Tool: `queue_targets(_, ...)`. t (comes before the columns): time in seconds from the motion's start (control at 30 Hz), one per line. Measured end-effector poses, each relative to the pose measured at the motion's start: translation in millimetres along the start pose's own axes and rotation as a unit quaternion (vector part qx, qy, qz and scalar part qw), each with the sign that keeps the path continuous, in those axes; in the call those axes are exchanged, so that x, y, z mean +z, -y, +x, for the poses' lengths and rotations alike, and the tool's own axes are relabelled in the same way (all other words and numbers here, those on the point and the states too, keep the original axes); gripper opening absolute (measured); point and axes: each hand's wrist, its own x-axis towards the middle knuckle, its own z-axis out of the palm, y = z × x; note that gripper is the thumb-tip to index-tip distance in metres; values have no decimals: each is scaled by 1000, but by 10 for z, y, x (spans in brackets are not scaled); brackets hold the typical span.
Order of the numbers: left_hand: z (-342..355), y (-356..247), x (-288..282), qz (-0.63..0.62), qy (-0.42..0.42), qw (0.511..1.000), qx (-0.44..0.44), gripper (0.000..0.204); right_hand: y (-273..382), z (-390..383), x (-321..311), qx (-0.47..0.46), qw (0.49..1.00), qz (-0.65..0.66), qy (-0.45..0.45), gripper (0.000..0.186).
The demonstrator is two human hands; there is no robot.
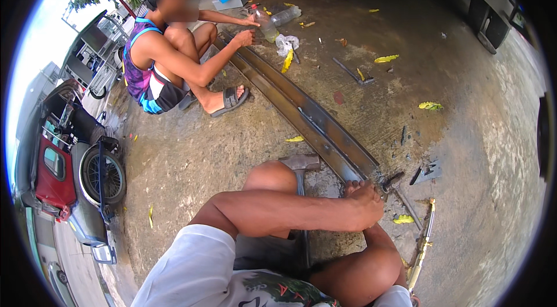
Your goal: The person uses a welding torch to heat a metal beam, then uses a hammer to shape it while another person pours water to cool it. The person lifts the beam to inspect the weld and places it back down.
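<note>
My left arm reaches across from the left, and my left hand (366, 205) is closed at the near end of a long brown steel channel (301, 115). Its fingers curl downward, and whatever they hold is hidden under them. The channel lies diagonally on the concrete, its near end bare and shiny. My right hand cannot be made out; a bent limb beneath the left hand and my knee cover that spot. Right beside the left hand lies a small dark-headed hammer (394, 181). A sledgehammer (300, 162) rests by my left knee, its handle running toward me.
A co-worker (168, 46) squats at the channel's far end, one hand on a plastic bottle (264, 23). A second bottle (286, 15) lies nearby. An L-shaped metal rod (353, 71), a flat metal piece (428, 172) and a yellow-wrapped rod (422, 243) lie right. A red-sided motor tricycle (58, 173) stands left.
</note>
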Motion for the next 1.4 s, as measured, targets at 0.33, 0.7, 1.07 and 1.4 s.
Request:
queue_targets(0.33, -43, 153, 109, 29, -98, 994, 31, 29, -69, 199, 442, 63, 995, -5, 79, 23)
queue_targets(0.7, -17, 494, 114, 71, -161, 984, -34, 22, 152, 586, -444, 212, 955, 40, 206, 24)
queue_targets(1.07, 100, 714, 143, 25, -333, 943, -3, 22, -516, 588, -650, 179, 900, 353, 184, 21)
queue_targets(1.4, 422, 1326, 406, -66, -325, 943, 21, 37, -658, 931, -1014, 132, 979, 68, 140, 24)
